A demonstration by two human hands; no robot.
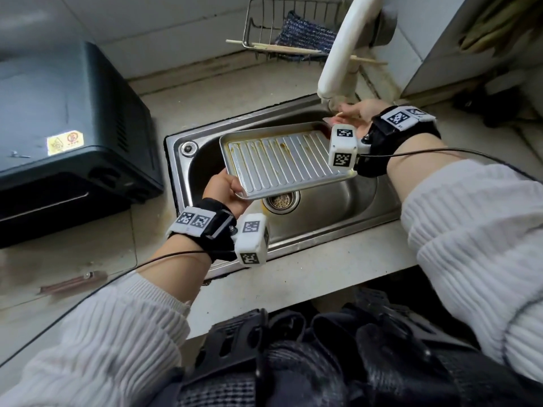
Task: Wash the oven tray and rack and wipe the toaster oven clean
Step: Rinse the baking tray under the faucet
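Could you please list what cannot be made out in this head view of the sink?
- Right hand: its fingertips hide behind the white faucet and a marker cube; its grip is unclear.
- Ribbed silver oven tray: its far right corner is covered by that cube.
- Black toaster oven: cut off by the left edge, its door mostly out of view.
- Left hand fingers disappear under the tray.
- Oven rack: not visible.

My one camera sits on my head, wide-angled, looking forward and steeply down, close over the sink [338, 207] and bench [293, 277], my own forearms filling the lower frame.
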